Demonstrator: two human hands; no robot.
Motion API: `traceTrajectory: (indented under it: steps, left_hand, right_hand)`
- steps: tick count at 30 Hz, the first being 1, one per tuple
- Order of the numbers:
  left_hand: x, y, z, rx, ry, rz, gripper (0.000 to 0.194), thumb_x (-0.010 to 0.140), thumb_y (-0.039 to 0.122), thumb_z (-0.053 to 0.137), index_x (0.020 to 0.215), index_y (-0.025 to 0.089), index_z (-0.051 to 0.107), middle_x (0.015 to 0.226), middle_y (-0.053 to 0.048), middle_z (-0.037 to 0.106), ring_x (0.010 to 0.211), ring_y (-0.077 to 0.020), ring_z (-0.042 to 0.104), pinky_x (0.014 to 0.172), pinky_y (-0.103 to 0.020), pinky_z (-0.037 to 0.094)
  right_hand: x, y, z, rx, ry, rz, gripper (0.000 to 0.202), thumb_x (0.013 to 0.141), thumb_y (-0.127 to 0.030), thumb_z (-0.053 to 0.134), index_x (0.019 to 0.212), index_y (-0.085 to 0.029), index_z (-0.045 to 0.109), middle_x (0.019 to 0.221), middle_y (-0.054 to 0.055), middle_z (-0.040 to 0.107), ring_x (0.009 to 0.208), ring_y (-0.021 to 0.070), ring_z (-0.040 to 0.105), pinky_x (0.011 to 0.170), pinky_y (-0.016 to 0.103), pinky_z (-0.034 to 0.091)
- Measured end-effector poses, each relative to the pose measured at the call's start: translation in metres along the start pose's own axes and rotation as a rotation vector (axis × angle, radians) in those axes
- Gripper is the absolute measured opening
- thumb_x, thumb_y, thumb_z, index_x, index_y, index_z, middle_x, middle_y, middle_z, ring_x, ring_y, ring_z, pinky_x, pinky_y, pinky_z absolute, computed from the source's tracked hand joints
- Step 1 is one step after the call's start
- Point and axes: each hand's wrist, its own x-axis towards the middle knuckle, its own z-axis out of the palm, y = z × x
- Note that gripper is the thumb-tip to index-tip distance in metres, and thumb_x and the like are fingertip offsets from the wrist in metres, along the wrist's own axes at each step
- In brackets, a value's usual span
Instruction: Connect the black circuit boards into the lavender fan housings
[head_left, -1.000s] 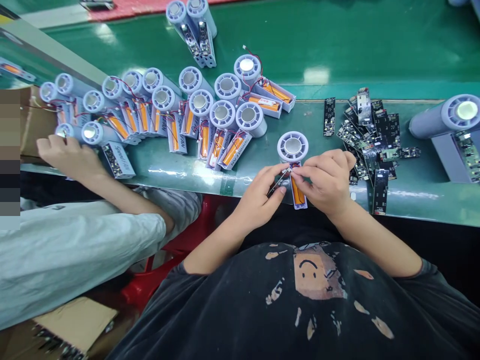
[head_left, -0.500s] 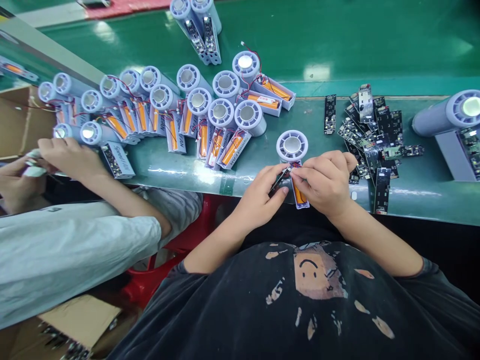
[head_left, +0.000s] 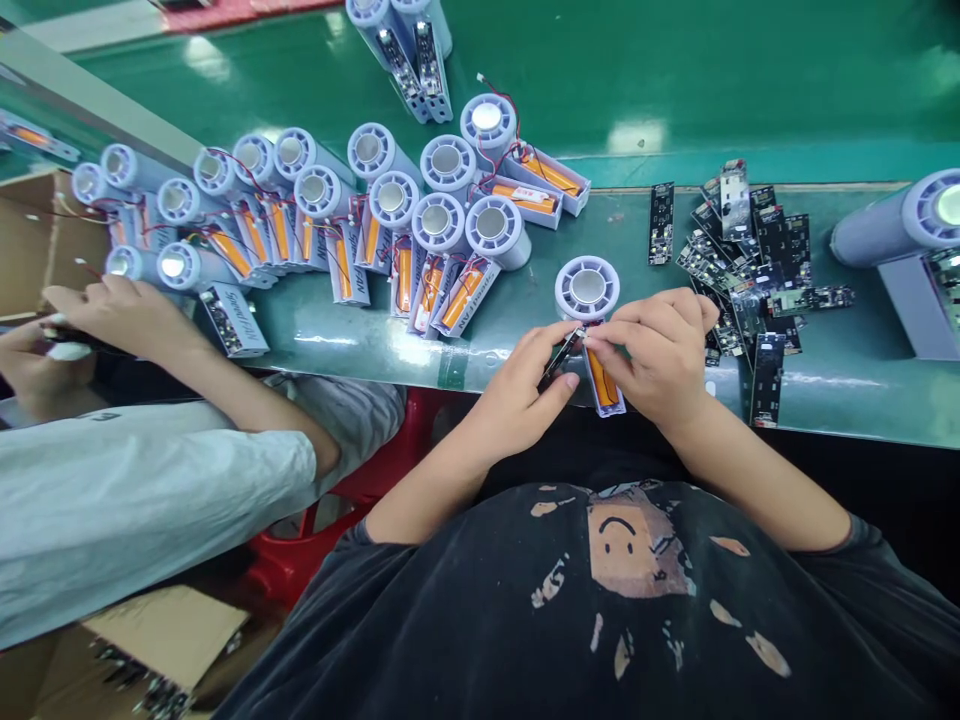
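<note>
My left hand point(head_left: 529, 395) is closed on a narrow black circuit board point(head_left: 560, 357), holding it tilted by its edges. At the board's upper end, my right hand point(head_left: 656, 350) pinches a small whitish wire plug, mostly covered by the fingertips. Beneath both hands lies a lavender handheld fan point(head_left: 587, 290), its round end away from me. Its open handle shows an orange battery point(head_left: 606, 385) and thin wires, partly hidden by my right hand.
Several similar fans point(head_left: 439, 222) with exposed orange batteries stand to the left. A pile of circuit boards point(head_left: 765, 250) lies right of my hands, and another fan point(head_left: 885, 225) beyond it. At far left, a co-worker's hands point(head_left: 142, 315) work beside a cardboard box point(head_left: 34, 235).
My hands stay together at the board's end, with only slight finger movement. The co-worker's hand at the left has shifted a little leftward. The view has moved slightly.
</note>
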Motion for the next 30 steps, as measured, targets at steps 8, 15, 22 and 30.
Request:
traceTrajectory:
  steps: [8, 15, 22, 30]
  left_hand:
    - [0.010, -0.004, 0.004, -0.845, -0.087, -0.318, 0.050, 0.079, 0.031, 0.072, 0.122, 0.028, 0.045, 0.082, 0.006, 0.051, 0.055, -0.0056, 0.045, 0.052, -0.021, 0.043]
    - [0.014, -0.004, -0.006, -0.636, -0.082, -0.220, 0.039, 0.077, 0.018, 0.060, 0.113, 0.022, 0.047, 0.081, 0.005, 0.059, 0.052, -0.0057, 0.055, 0.049, -0.020, 0.044]
    - [0.019, -0.001, -0.004, -0.696, -0.054, -0.354, 0.044, 0.079, 0.025, 0.071, 0.115, 0.021, 0.046, 0.070, 0.009, 0.053, 0.041, -0.0016, 0.041, 0.038, -0.016, 0.031]
    - [0.019, -0.008, -0.006, -0.720, -0.041, -0.341, 0.052, 0.074, 0.034, 0.084, 0.114, 0.019, 0.053, 0.077, 0.005, 0.061, 0.044, -0.0010, 0.042, 0.038, -0.015, 0.031]
  right_hand:
    - [0.003, 0.003, -0.002, 0.155, -0.162, 0.050, 0.037, 0.101, -0.049, 0.046, 0.084, -0.028, 0.071, 0.086, 0.000, 0.067, 0.086, 0.0188, 0.051, 0.084, 0.037, 0.032]
    - [0.004, 0.004, 0.000, 0.248, -0.135, -0.091, 0.033, 0.101, -0.046, 0.049, 0.086, -0.027, 0.071, 0.084, -0.001, 0.066, 0.087, 0.0177, 0.052, 0.082, 0.036, 0.030]
    - [0.004, 0.002, 0.002, 0.217, -0.124, -0.141, 0.028, 0.101, -0.041, 0.051, 0.087, -0.026, 0.070, 0.084, -0.001, 0.068, 0.088, 0.0181, 0.052, 0.083, 0.036, 0.032]
    - [0.004, 0.001, 0.002, 0.158, -0.133, -0.172, 0.025, 0.100, -0.038, 0.054, 0.085, -0.027, 0.071, 0.084, -0.002, 0.069, 0.087, 0.0178, 0.050, 0.082, 0.036, 0.030]
